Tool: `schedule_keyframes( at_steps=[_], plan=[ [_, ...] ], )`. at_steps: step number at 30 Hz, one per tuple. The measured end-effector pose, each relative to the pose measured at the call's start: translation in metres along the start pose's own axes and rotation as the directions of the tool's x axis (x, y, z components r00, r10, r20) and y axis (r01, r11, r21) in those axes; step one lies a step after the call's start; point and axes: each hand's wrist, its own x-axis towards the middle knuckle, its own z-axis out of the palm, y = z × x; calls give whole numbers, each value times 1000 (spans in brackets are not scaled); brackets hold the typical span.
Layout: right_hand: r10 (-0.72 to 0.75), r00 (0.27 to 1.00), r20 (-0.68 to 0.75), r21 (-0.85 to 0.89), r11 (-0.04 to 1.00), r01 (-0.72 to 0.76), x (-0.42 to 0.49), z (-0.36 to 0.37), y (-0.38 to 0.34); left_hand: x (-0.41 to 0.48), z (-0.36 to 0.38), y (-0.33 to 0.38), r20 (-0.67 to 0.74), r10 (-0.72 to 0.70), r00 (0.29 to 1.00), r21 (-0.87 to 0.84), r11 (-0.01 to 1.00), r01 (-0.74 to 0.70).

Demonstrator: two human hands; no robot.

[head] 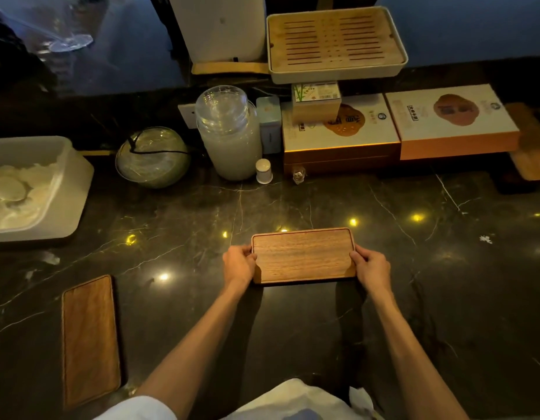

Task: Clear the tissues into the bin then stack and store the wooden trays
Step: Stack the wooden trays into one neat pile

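Observation:
A small wooden tray (pixel 303 256) lies flat at the middle of the dark marble counter. My left hand (pixel 239 264) grips its left short edge and my right hand (pixel 371 266) grips its right short edge. A second wooden tray (pixel 89 341) lies lengthwise at the near left of the counter, apart from both hands. A small white scrap (pixel 486 238) lies on the counter to the right. No bin is in view.
A white tub (pixel 71 189) holding white round pieces stands at the left. Behind the tray stand a glass bowl (pixel 153 157), a large glass jar (pixel 229 131), a small white cup (pixel 264 171), boxed goods (pixel 453 122) and a slatted tea tray (pixel 335 40).

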Motion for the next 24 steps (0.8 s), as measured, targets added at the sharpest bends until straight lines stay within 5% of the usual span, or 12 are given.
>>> schedule_keyframes(
  at_steps=[9, 13, 16, 19, 21, 24],
  plan=[
    [39, 994, -101, 24, 999, -37, -14, 11, -8, -1, -4, 10, -14, -152, 988, -10, 988, 152],
    [17, 996, -82, 10, 1000, -17, -16, 6, -7, -7, -7, 13, -19, -88, 996, 87, 992, 89],
    [-17, 1000, -17, -66, 998, 16, -20, -3, -9, -6, -17, 9, 118, -21, 993, 41, 999, 17],
    [-134, 991, -24, -135, 982, 130, -41, -4, -19, -13, -41, -7, 179, 106, 978, -25, 994, -103],
    [-301, 952, -52, -270, 922, 277, -60, 6, -24, -21, -62, -29, 93, 161, 983, -24, 987, -160],
    [-480, 870, 118, -323, 810, 490, -98, 40, -38, -33, -106, -78, -52, 154, 987, -53, 986, -157]
  ],
)
